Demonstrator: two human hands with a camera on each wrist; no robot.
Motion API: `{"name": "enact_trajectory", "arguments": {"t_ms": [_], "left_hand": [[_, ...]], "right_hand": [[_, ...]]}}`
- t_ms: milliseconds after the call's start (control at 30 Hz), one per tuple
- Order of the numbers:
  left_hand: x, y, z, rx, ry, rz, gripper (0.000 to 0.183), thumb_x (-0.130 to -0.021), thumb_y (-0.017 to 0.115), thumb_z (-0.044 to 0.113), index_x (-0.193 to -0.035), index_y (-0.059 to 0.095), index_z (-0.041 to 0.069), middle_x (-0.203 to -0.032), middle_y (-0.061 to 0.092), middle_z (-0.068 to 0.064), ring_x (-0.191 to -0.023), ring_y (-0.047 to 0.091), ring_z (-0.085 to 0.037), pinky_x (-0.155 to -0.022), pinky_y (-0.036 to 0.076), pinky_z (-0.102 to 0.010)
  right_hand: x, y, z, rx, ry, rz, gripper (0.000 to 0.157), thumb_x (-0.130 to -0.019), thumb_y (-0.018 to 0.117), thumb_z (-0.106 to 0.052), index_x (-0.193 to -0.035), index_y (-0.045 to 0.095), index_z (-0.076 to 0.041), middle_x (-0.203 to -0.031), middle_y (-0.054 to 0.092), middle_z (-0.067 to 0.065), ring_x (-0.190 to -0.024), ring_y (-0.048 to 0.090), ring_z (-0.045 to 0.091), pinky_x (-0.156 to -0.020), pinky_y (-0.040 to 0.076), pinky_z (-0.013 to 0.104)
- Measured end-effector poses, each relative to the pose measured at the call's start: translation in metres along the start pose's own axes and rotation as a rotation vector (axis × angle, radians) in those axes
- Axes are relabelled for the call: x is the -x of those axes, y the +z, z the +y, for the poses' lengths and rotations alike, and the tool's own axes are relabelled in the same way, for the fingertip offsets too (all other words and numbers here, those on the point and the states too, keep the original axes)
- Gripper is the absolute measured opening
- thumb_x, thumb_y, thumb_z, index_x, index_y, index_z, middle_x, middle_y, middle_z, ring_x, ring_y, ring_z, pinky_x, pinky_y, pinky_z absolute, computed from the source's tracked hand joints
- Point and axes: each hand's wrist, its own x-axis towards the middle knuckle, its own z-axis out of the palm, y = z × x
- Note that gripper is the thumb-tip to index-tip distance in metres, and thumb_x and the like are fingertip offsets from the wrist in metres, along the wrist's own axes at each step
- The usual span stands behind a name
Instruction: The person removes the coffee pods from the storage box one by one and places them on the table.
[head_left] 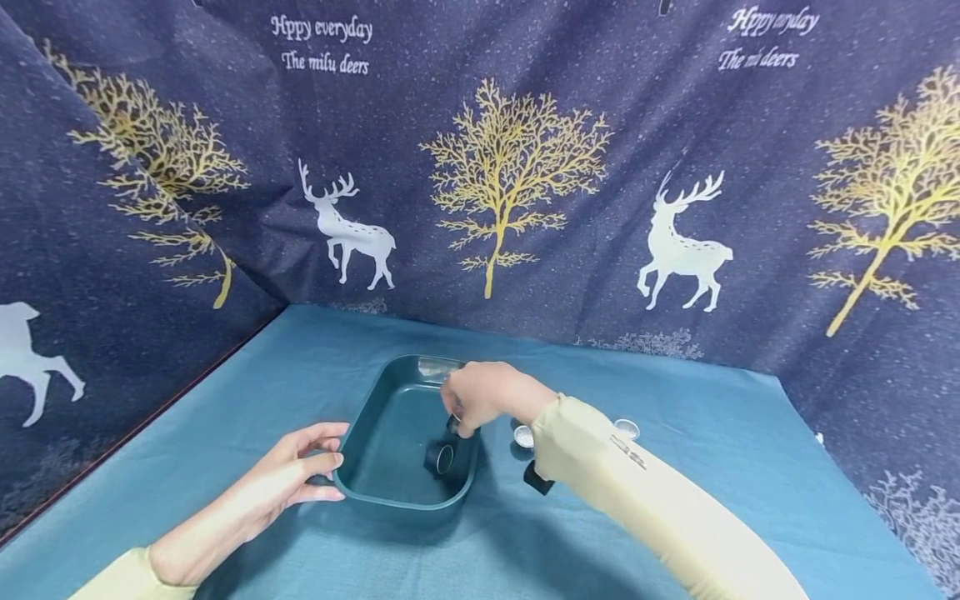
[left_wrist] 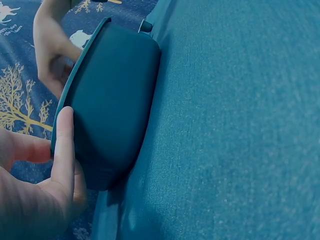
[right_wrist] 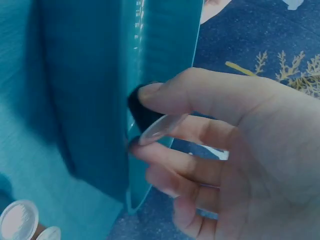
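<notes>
In the head view, my left hand [head_left: 300, 467] pinches the left rim of a dark teal rectangular basin [head_left: 397, 503]. The left wrist view shows one finger laid along the basin's outer wall. My right hand [head_left: 483, 396] reaches over the right side of the basin. Between its thumb and fingers it holds a black coffee capsule [right_wrist: 145, 112] with a tapered body and a pale round rim. Another dark capsule [head_left: 441, 458] lies on its side on the basin floor, below the right hand.
To the right of the basin stand silver-topped capsules [head_left: 523, 437], one of them farther off [head_left: 626, 428]. A black capsule [head_left: 537, 477] lies nearby, partly behind the right sleeve. Blue cloth [head_left: 247, 400] covers the table, and a patterned curtain [head_left: 555, 292] hangs behind it.
</notes>
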Motion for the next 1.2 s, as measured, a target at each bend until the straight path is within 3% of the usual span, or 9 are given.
{"name": "enact_trajectory", "arguments": {"t_ms": [300, 567, 867, 1067, 1200], "left_hand": [[0.000, 0.001, -0.001, 0.004, -0.014, 0.013, 0.065, -0.099, 0.055, 0.017, -0.153, 0.024, -0.001, -0.141, 0.029, -0.023, -0.099, 0.053, -0.021, -0.088, 0.061, -0.038], [0.000, 0.001, 0.000, 0.000, -0.015, 0.019, 0.065, -0.099, 0.056, 0.017, -0.153, 0.025, 0.000, -0.143, 0.029, -0.023, -0.102, 0.055, -0.021, -0.088, 0.061, -0.038], [0.000, 0.002, 0.000, 0.002, -0.012, 0.021, 0.064, -0.099, 0.055, 0.016, -0.153, 0.026, -0.001, -0.139, 0.031, -0.022, -0.099, 0.054, -0.020, -0.088, 0.061, -0.038], [0.000, 0.001, 0.000, -0.003, -0.013, 0.025, 0.065, -0.099, 0.055, 0.016, -0.153, 0.025, -0.001, -0.141, 0.029, -0.022, -0.100, 0.050, -0.020, -0.087, 0.061, -0.037], [-0.001, 0.001, -0.001, 0.000, -0.012, 0.025, 0.065, -0.098, 0.055, 0.016, -0.153, 0.025, -0.001, -0.140, 0.029, -0.022, -0.098, 0.051, -0.020, -0.087, 0.061, -0.037]], "right_hand": [[0.029, 0.013, 0.017, -0.050, -0.071, 0.145, 0.018, -0.082, 0.078, -0.027, -0.092, 0.063, -0.026, -0.075, 0.058, -0.011, -0.069, 0.051, 0.010, -0.061, 0.044, 0.027], [0.055, 0.028, 0.027, -0.145, -0.087, 0.230, 0.019, -0.082, 0.076, -0.027, -0.086, 0.057, -0.027, -0.092, 0.055, -0.009, -0.098, 0.056, 0.014, -0.070, 0.045, 0.032], [0.073, 0.052, 0.046, -0.184, -0.082, 0.336, 0.028, -0.080, 0.077, -0.023, -0.107, 0.069, -0.024, -0.090, 0.054, -0.010, -0.087, 0.048, 0.011, -0.069, 0.043, 0.027], [0.085, 0.064, 0.059, -0.211, -0.032, 0.384, 0.034, -0.080, 0.080, -0.024, -0.112, 0.068, -0.020, -0.094, 0.057, -0.009, -0.088, 0.052, 0.011, -0.071, 0.046, 0.027], [0.092, 0.074, 0.066, -0.214, -0.013, 0.431, 0.033, -0.078, 0.081, -0.025, -0.108, 0.068, -0.020, -0.094, 0.059, -0.009, -0.089, 0.054, 0.011, -0.073, 0.048, 0.027]]}}
